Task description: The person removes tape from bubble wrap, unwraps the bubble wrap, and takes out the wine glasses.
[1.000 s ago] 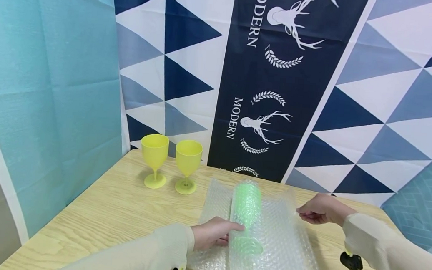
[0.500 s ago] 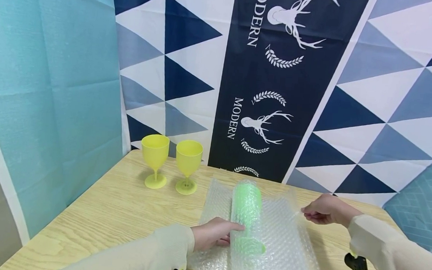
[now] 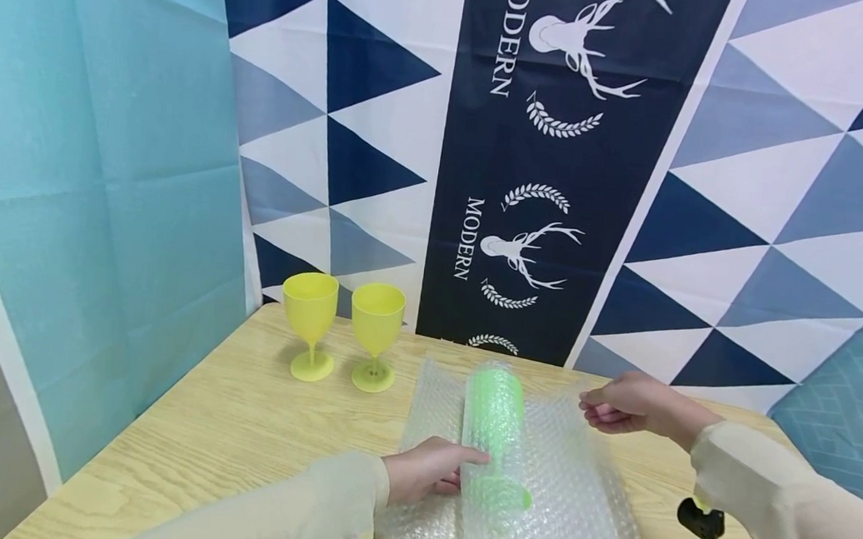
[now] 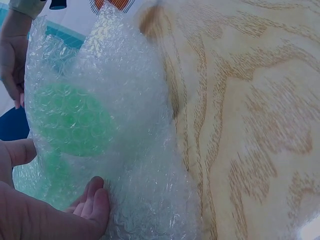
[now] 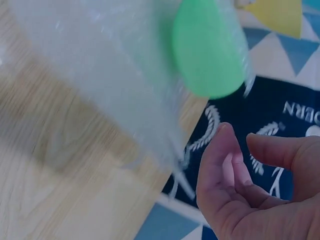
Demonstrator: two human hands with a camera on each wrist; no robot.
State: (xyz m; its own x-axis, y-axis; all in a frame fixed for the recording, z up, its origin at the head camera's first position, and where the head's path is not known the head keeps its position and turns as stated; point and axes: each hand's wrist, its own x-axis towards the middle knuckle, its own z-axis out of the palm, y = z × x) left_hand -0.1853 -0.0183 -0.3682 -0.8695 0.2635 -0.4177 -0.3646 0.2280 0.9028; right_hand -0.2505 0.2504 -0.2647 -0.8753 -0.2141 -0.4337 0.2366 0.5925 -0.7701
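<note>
A green goblet (image 3: pixel 495 408) lies under clear bubble wrap (image 3: pixel 566 488) on the table, its round foot pointing toward me. My left hand (image 3: pixel 428 470) grips the wrapped goblet around its stem, the thumb over the wrap and the fingers at its left side. In the left wrist view the green foot (image 4: pixel 72 120) shows through the bubbles, close to the fingers. By the wrap's far right edge is my right hand (image 3: pixel 640 405). The right wrist view shows its thumb and fingertips apart with nothing between them, beside a loose corner of the wrap (image 5: pixel 170 160).
Two yellow goblets (image 3: pixel 311 311) (image 3: pixel 377 324) stand upright at the back left of the wooden table (image 3: pixel 240 423). A patterned cloth (image 3: pixel 381 132) hangs right behind the table, and a light blue cloth (image 3: pixel 122 181) hangs at the left.
My right hand first drew slightly right, then came back left and a little farther away, over the wrap's edge. The left hand kept its hold. The goblet's foot shows slightly more.
</note>
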